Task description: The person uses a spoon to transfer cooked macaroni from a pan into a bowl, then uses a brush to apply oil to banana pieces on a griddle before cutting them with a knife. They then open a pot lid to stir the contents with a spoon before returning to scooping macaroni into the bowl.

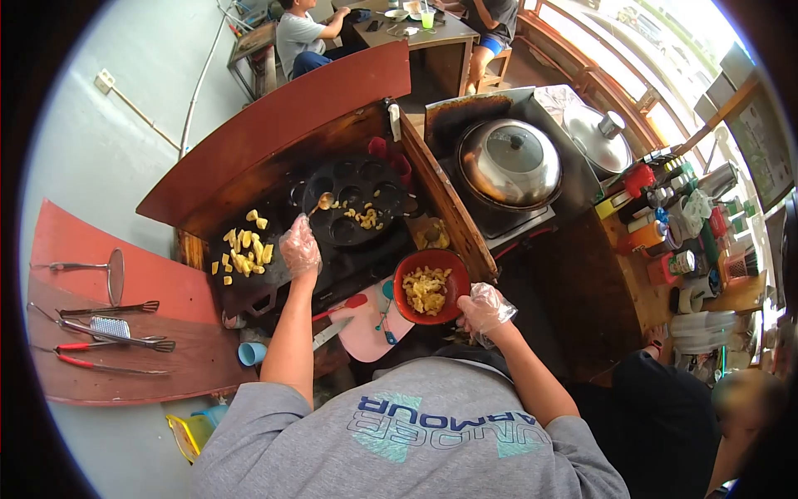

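A thin clear glove covers my left hand, which is closed on the handle of a spoon. The spoon's bowl is over the left part of a dark pan with round hollows. Small yellow pieces lie on that pan. My right hand, also gloved, grips the right rim of a red bowl holding chopped yellow food. Larger yellow pieces are spread on the black surface left of my left hand.
A domed lidded pan sits right of the wooden divider. Below the stove are a pink board and a blue cup. Bottles crowd the right shelf. People sit at a far table; another person is at lower right.
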